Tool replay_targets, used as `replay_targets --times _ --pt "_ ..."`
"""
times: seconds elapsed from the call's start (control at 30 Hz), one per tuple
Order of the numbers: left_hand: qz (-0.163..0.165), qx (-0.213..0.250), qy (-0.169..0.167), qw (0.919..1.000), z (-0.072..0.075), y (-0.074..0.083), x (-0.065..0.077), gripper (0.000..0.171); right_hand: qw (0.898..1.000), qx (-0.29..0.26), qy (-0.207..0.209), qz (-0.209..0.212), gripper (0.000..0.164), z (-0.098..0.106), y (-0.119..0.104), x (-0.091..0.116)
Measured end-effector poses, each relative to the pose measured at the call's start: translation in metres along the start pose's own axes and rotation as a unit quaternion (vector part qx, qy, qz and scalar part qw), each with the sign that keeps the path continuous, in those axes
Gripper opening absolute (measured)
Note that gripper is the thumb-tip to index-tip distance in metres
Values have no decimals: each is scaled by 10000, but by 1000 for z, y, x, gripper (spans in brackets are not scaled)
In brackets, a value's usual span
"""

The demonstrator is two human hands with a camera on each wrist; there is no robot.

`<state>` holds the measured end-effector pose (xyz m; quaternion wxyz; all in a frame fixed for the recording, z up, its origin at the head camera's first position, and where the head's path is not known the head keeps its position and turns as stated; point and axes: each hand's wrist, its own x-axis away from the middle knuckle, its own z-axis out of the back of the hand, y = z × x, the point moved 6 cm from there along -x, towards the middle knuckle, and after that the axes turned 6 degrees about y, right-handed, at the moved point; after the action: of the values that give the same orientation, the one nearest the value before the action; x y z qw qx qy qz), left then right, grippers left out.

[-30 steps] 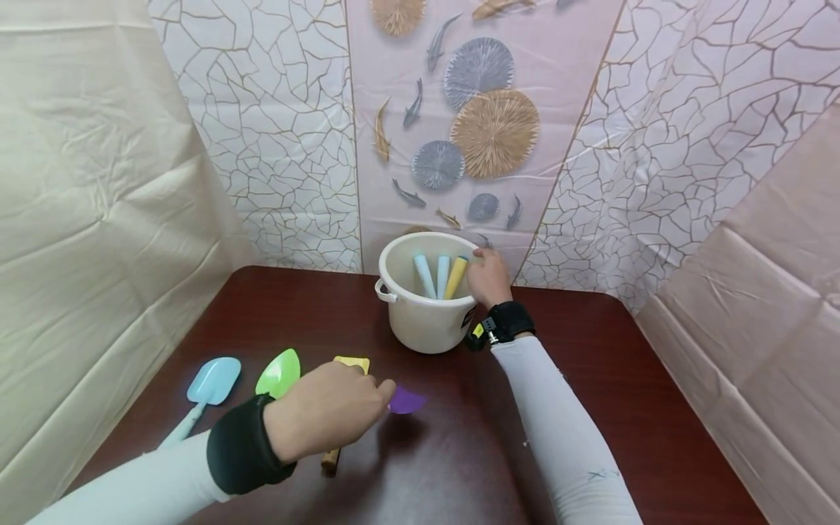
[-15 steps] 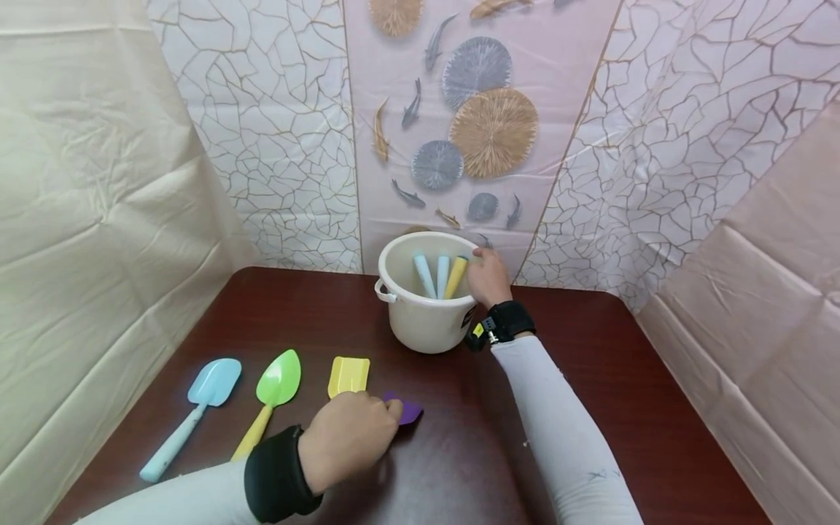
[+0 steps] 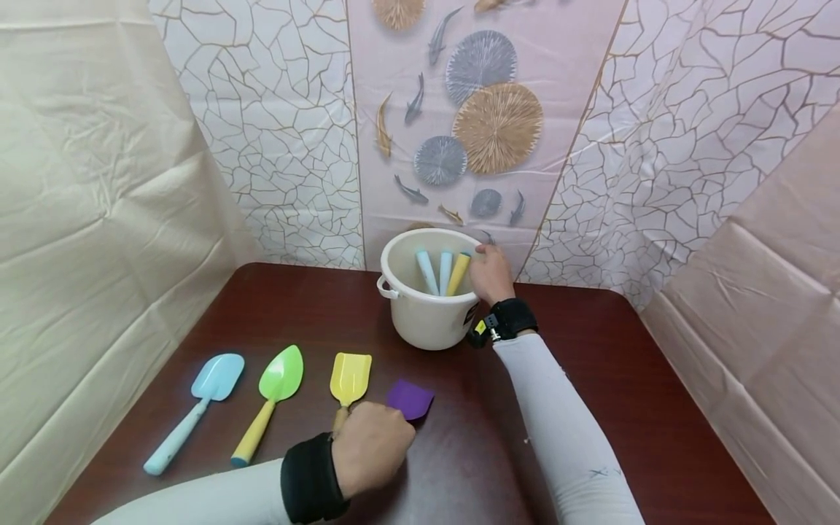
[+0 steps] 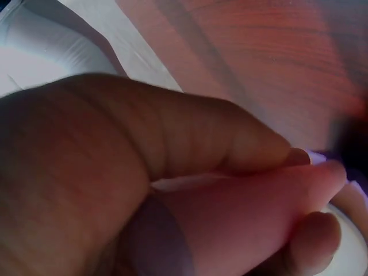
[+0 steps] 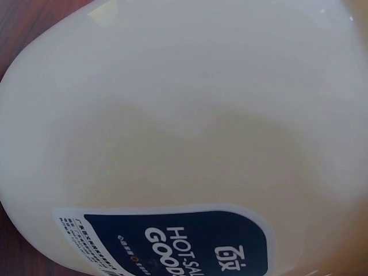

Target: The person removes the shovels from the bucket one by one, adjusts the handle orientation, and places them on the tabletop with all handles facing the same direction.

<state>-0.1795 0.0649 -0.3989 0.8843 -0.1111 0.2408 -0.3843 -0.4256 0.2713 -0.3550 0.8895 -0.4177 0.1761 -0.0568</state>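
Observation:
In the head view my left hand [image 3: 374, 448] is low over the table, gripping a toy trowel with a purple blade [image 3: 410, 399]. The left wrist view shows its pink handle [image 4: 241, 218] between thumb and fingers. Whether the blade touches the table I cannot tell. Farther back, my right hand [image 3: 492, 275] holds the right rim of a cream bucket [image 3: 429, 321]. Two light blue handles [image 3: 426, 271] and a yellow handle [image 3: 458, 273] stand up inside it; their lower ends are hidden. The bucket's wall and its dark label [image 5: 178, 241] fill the right wrist view.
Left of my left hand lie a blue trowel [image 3: 219, 377], a green trowel [image 3: 282, 373] with a yellow handle, and a yellow shovel [image 3: 351, 377] partly covered by that hand. Patterned cloth [image 3: 289, 146] hangs behind the dark red table [image 3: 590, 364].
My left hand has moved right and nearer to me with the purple trowel, uncovering the blue, green and yellow tools. My right hand stays on the bucket rim.

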Motion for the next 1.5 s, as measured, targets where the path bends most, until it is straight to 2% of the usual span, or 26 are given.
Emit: replay_targets --times 0.1,0.23,0.3,0.37,0.5,0.67,0.83,0.93,1.13,1.33,1.5 --pt "-70 456 -750 9961 -11 5 -3 37 10000 -7 13 11 58 0 0 0" --pt "-37 1040 -1817 9778 -27 13 -6 30 10000 -24 10 9 57 1 2 -1" --pt "-48 1104 -2035 9728 -33 17 -8 26 10000 -40 -2 17 57 2 2 0" --pt "-53 1103 -2100 9714 -38 20 -11 24 10000 -48 -35 24 57 2 2 0" --pt "-95 1145 -2079 9714 -46 24 -16 27 10000 -10 -66 66 55 0 2 0" --pt "-132 1301 -1865 9737 -50 26 -22 35 9999 -11 -31 112 53 -2 3 -1" --pt "-59 1157 -1389 9835 -52 27 -28 36 9999 -33 -12 156 52 -1 3 -2" --pt "-21 992 -1221 9875 -54 29 -31 32 9999 -32 -21 142 52 0 3 -2" --pt "83 826 -1300 9880 -62 31 -34 25 9999 2 11 164 51 -1 3 -3" --pt "167 922 -1463 9848 -65 34 -32 27 9998 50 35 201 50 -1 3 -3" --pt "205 837 -1368 9868 -66 36 -29 26 9998 30 23 191 50 0 2 -2"
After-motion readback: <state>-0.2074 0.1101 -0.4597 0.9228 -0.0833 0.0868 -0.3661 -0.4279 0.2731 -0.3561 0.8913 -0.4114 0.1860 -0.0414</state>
